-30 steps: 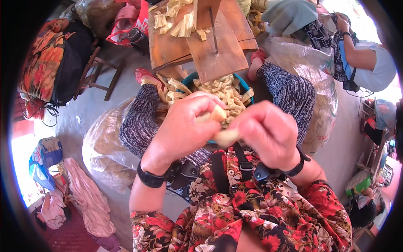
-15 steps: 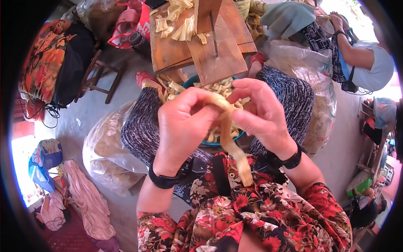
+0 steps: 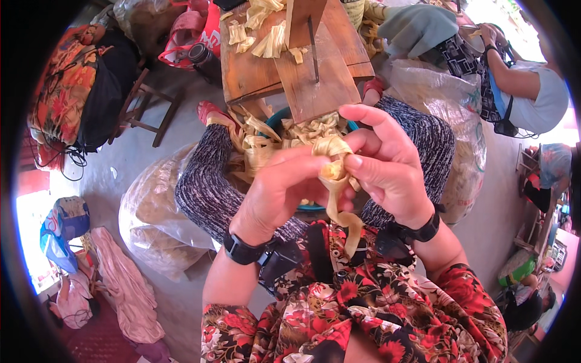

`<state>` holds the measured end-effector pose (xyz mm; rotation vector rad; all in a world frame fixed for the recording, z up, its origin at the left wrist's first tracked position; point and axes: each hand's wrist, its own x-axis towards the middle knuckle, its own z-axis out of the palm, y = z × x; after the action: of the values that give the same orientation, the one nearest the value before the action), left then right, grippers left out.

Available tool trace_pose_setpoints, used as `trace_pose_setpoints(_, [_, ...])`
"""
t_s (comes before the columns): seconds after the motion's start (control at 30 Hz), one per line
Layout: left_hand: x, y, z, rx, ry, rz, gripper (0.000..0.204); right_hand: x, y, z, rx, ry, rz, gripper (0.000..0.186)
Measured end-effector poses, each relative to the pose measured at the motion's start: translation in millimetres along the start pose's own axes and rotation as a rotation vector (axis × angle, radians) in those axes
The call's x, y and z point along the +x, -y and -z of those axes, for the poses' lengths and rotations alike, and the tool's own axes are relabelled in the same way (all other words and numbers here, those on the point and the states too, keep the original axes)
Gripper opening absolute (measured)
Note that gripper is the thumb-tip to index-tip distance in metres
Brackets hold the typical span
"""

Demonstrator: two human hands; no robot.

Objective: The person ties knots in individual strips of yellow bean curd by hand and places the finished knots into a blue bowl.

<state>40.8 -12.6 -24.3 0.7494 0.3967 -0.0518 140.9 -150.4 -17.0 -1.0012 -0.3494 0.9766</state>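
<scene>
A pale yellow strip [image 3: 337, 172] was held above the teal basin [image 3: 274, 119], wound into a loop, its loose tail hanging past the basin's near rim toward the floral shirt [image 3: 357, 302]. The left hand [image 3: 272, 190] had its fingers curled about the loop's left side, grasping it. The right hand [image 3: 393, 172] pinched the other side between thumb and forefinger.

The hold looked light, so the loop could have sprung open if the right thumb eased off, and a hard tug could have split the strip lengthwise. The tail, dangling free on the wearer's side of the basin, could have snagged on clothing, and a slip there might have dropped the piece outside the rim.

The basin held a heap of similar pieces [image 3: 311, 128]; more lay bunched at its left edge, whether inside or over the rim could not be told. Left of the basin sat a clear plastic bag [image 3: 160, 212] of pale stuff, and right of it another bag [image 3: 466, 115], its contents unclear. Beyond the basin, the desk [image 3: 245, 85] carried loose cut pieces; a dark bottle [image 3: 203, 57] stood to the far left, its inside hidden.
</scene>
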Motion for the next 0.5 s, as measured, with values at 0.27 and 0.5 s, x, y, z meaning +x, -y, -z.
trace_pose_setpoints(0.27, [-5, -15, -7, 0.291, -0.024, 0.047, 0.025, -2, 21, 9, -0.562, 0.093, -0.153, 0.020])
trace_pose_setpoints(0.5, [-21, -20, 23, 0.452, -0.143, -0.147, 0.012, -13, 24, 21, -0.396, 0.151, -0.129, 0.030])
